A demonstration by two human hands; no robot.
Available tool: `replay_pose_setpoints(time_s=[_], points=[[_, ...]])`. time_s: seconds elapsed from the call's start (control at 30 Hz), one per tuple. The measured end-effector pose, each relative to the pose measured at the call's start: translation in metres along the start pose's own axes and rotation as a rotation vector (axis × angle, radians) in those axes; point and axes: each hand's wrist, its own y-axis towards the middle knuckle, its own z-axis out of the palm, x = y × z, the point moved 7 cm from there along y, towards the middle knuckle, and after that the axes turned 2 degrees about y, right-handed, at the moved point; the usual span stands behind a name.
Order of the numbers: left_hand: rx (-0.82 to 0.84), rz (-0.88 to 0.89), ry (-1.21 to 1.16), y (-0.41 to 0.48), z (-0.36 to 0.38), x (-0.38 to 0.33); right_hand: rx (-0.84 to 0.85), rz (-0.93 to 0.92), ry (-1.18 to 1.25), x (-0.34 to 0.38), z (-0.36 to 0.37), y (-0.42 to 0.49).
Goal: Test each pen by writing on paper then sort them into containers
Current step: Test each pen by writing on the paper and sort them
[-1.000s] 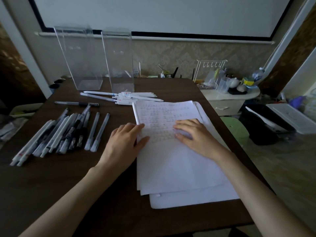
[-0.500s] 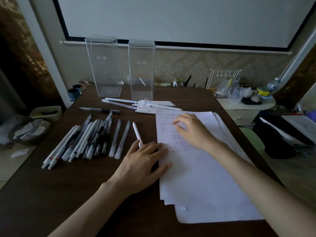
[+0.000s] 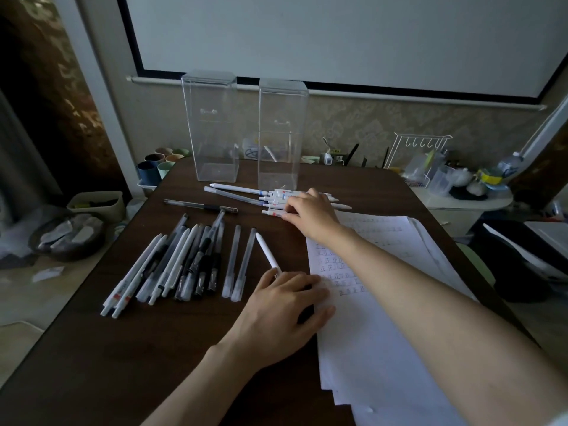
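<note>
**Right grip on the far pen cluster, left grip flat at the paper's edge**

The right grip (image 3: 310, 216), a bare hand, is stretched to the far middle of the dark wooden counter (image 3: 123, 348). Its fingers bend down onto a cluster of white pens (image 3: 273, 195) lying crosswise there, and the fingertips (image 3: 285, 215) touch the nearest pen of that cluster. The thumb is hidden, so I cannot tell whether this grip has closed round any pen or merely rests on them.

The left grip (image 3: 282, 305) lies nearer, palm down, with its fingers almost straight and spread. It rests half on the counter and half on the left edge of the paper stack (image 3: 368, 364). A single white pen (image 3: 266, 252) slants away from it to the far left, its near end tucked under the forefinger.

The top sheet carries rows of small handwritten marks in its far half.

To the left lies a fanned row of pens (image 3: 172, 265), white and black ones mixed. Two translucent pens (image 3: 244, 262) lie side by side between that row and the single white pen. A dark pen (image 3: 199, 205) lies crosswise just beyond the row.

Two clear containers stand upright at the far edge, the left container (image 3: 210, 124) and the right container (image 3: 282, 124) close together. The pen cluster lies just in front of them.
</note>
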Motion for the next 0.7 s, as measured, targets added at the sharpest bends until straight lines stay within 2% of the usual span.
replay_pose_setpoints(time_s=[0.13, 0.2, 0.37, 0.5, 0.7], points=[[0.012, -0.003, -0.005, -0.001, 0.001, -0.001, -0.153, -0.077, 0.593, 0.025, -0.034, -0.007], [0.022, -0.012, -0.003, 0.0, 0.001, 0.0, -0.215, -0.123, 0.675, 0.033, -0.057, -0.018], [0.04, -0.022, 0.011, 0.0, 0.002, 0.001, -0.143, -0.19, 0.34, 0.012, -0.074, -0.075], [0.055, -0.008, 0.023, 0.001, 0.003, 0.0, -0.145, -0.007, 0.07, -0.046, -0.068, -0.13], [0.025, 0.015, 0.095, 0.0, 0.0, -0.004, -0.39, 0.113, -0.061, -0.087, -0.084, -0.189]])
